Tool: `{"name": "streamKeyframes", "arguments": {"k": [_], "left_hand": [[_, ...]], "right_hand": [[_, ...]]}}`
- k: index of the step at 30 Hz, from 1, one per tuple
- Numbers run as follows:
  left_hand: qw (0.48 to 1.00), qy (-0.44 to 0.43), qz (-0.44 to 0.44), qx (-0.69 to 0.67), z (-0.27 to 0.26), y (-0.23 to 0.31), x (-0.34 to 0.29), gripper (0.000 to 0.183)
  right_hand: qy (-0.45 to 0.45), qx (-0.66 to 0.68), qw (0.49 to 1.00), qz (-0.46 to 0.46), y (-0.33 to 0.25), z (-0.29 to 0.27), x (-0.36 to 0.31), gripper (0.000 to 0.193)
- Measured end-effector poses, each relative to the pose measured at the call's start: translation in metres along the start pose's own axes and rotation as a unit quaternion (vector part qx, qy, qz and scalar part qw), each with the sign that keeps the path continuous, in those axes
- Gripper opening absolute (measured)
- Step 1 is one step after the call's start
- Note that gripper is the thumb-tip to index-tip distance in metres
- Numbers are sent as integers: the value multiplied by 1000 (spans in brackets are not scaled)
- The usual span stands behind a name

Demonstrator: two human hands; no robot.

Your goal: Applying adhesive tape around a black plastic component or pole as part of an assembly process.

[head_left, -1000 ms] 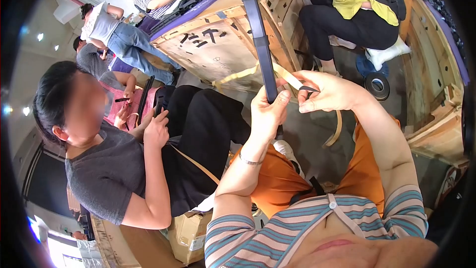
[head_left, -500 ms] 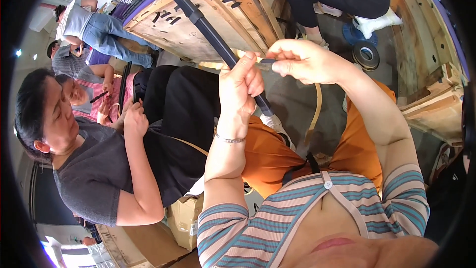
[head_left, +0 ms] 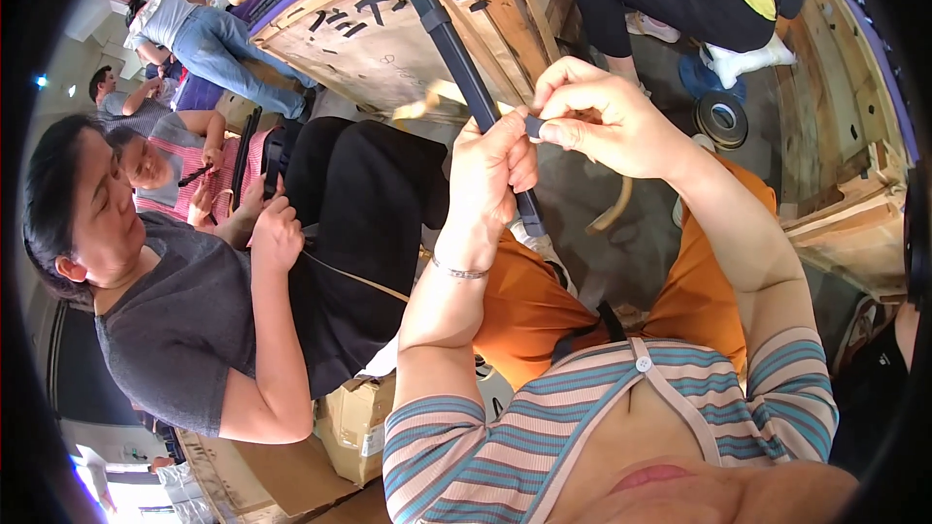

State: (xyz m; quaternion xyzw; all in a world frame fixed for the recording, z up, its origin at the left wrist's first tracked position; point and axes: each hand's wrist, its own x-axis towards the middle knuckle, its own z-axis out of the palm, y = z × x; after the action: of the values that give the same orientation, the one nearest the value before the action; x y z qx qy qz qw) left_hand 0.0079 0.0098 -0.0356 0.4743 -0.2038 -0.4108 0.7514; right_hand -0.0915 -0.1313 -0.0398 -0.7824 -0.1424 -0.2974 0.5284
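Observation:
A long black bar [head_left: 454, 50] slants across the space in front of me, from the top of the view down toward my knees. My left hand [head_left: 482, 173] is wrapped around its lower part, thumb pointing up. Just right of that thumb, my right hand [head_left: 614, 124] pinches a small dark grey strip piece [head_left: 533, 127] between thumb and fingertips. The piece is close to the left thumb; whether it touches the bar is hidden. A tan strip [head_left: 612, 212] hangs curled below my right hand, and another tan length [head_left: 432, 100] shows behind the bar.
A co-worker in a dark grey shirt [head_left: 180, 330] sits close on my left. Wooden crates [head_left: 349, 44] stand ahead and at the right [head_left: 859, 238]. A roll of black tape [head_left: 721, 119] lies on the floor near a white bag [head_left: 752, 65]. A cardboard box [head_left: 354, 432] sits at lower left.
The bar and my left hand have shifted right and slightly down. My right hand has tilted, showing more of the dark piece's face. The hanging tan strip has curled up shorter.

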Motion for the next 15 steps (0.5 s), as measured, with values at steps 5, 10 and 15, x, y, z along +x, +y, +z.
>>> {"name": "streamKeyframes", "arguments": {"k": [5,10,15], "left_hand": [[998,-17,31,55,2,0,0,16],[998,-67,3,12,4,0,-3,43],[997,-74,-19,-17,10,-3,-6,41]], "right_hand": [[-4,253,954,163,-12,-3,3,17],[-20,243,955,167,-16,-17,8,16],[2,169,979,112,-2,-5,10,17]]}}
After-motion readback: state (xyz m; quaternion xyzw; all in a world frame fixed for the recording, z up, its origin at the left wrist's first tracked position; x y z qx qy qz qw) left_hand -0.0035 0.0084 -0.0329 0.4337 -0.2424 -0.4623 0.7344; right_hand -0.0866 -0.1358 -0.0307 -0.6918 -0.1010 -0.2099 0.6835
